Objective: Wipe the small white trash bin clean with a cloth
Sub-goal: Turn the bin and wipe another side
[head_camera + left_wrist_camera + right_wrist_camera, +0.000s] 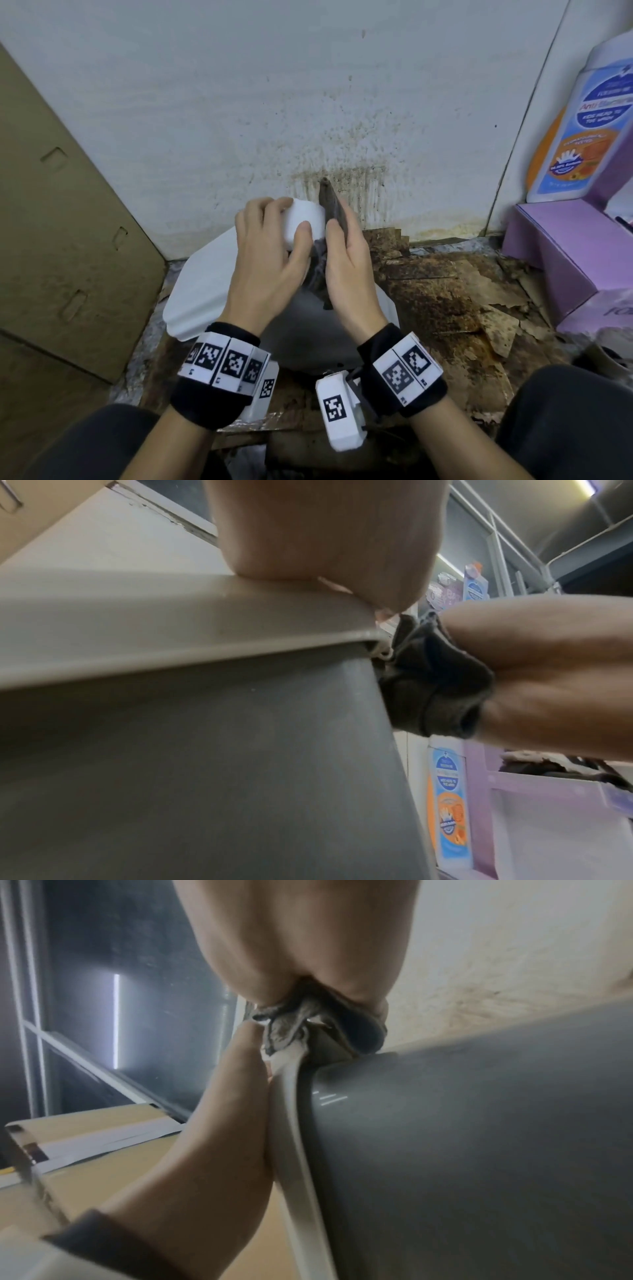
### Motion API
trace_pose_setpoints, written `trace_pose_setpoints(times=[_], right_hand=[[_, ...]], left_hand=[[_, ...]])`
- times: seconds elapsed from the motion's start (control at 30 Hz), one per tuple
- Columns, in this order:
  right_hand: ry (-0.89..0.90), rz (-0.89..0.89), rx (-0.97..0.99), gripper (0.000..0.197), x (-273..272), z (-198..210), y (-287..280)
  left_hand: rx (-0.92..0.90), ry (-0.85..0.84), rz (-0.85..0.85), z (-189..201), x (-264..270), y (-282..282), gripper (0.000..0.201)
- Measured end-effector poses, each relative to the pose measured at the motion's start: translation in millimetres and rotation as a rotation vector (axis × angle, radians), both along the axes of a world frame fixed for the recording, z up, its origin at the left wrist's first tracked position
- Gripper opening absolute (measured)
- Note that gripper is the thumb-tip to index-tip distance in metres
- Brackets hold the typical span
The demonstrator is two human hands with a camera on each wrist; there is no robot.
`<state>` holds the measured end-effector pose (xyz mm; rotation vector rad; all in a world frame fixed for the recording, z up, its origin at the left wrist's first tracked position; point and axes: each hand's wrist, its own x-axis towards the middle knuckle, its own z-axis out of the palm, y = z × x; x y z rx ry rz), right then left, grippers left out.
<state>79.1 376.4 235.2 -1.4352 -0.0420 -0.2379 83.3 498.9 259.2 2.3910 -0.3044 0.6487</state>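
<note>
The small bin lies tilted between my knees, with a white lid (205,284) and a grey body (301,329). My left hand (274,240) grips the lid's raised white end (305,219), thumb on the near side and fingers over the top. My right hand (346,253) pinches a dark cloth (329,202) and presses it against that end, right beside the left thumb. In the left wrist view the cloth (428,680) sits bunched at the corner where the lid's rim (171,631) meets the grey body (205,750). The right wrist view shows the cloth (291,1026) squeezed onto the white rim (291,1123).
A stained white wall (308,120) stands close behind the bin. A brown cardboard box (61,205) closes off the left. At the right are a purple box (555,253) and a bottle with a blue and orange label (582,130). Dirty, torn cardboard (445,298) covers the floor.
</note>
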Motion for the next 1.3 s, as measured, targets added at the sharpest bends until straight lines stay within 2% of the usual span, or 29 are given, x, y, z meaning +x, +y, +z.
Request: trace_pose_setpoints(times=[0.13, 0.37, 0.5, 0.63, 0.73, 0.8, 0.87, 1.03, 1.17, 1.3], right_hand=[[-0.030, -0.012, -0.163, 0.052, -2, 9, -8], [-0.090, -0.038, -0.392, 0.063, 0, 6, -38], [-0.088, -0.048, -0.461, 0.057, 2, 4, -60], [-0.086, -0.072, -0.477, 0.049, 0, 3, -79], [-0.074, -0.091, -0.484, 0.046, 0, -1, -96], [-0.063, -0.109, -0.476, 0.046, 1, -7, -108], [-0.047, -0.126, -0.473, 0.045, 2, -12, -121], [0.006, -0.148, -0.556, 0.044, 2, -22, -146], [0.041, -0.132, -0.602, 0.043, 3, -32, -167], [0.075, -0.155, -0.605, 0.040, 6, -40, -179]], left_hand=[[-0.121, 0.010, -0.069, 2, 2, -8, 0.035], [-0.442, 0.177, -0.215, 12, 7, -8, 0.031], [-0.300, 0.136, -0.145, -1, 7, 7, 0.030], [-0.105, 0.112, -0.002, -21, 11, 28, 0.028], [-0.033, 0.135, 0.117, -30, 12, 46, 0.030], [0.012, 0.176, 0.194, -34, 10, 55, 0.033], [0.011, 0.296, 0.255, -38, 6, 61, 0.041], [-0.044, 0.609, 0.152, -50, 3, 64, 0.069], [-0.083, 0.690, 0.123, -58, 11, 64, 0.091], [-0.146, 0.693, 0.059, -55, 8, 51, 0.085]])
